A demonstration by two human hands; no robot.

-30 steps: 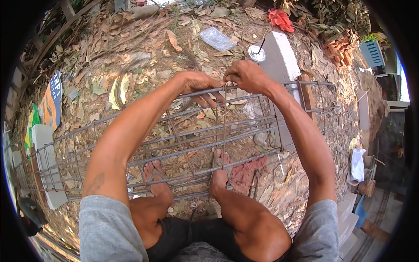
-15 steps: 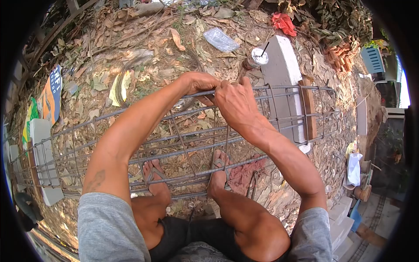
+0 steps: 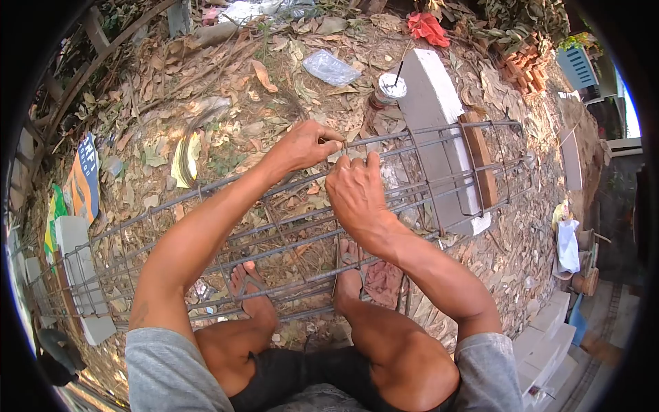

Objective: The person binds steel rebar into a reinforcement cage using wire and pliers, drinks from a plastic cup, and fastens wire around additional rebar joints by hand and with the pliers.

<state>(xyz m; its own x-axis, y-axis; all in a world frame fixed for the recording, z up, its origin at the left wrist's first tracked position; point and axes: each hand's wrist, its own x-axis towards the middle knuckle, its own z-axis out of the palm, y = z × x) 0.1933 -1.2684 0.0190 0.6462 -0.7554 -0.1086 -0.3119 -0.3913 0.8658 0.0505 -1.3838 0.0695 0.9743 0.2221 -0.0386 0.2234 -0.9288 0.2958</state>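
A long cage of steel reinforcing bars (image 3: 312, 277) with thin stirrups lies across in front of me. My left hand (image 3: 307, 144) is at its far top bar, with thumb and forefinger pinched together by a stirrup corner. Whatever sits between those fingertips is too small to make out. Just below and to the right, my right hand (image 3: 357, 184) is closed, knuckles up, over the same joint. Its fingertips are hidden, so what they grip does not show. The two hands are close together.
A pale block (image 3: 429, 117) and a wooden strip (image 3: 478, 159) support the cage's right end; another block (image 3: 82, 275) is at the left. A drink cup with a straw (image 3: 389, 89) stands by the right block. My sandalled feet are beside the cage, and dry leaves cover the ground.
My left hand has risen off the top bar, and its thumb and forefinger now show. The right hand has come slightly lower. The cage looks tilted differently as the view shifted.
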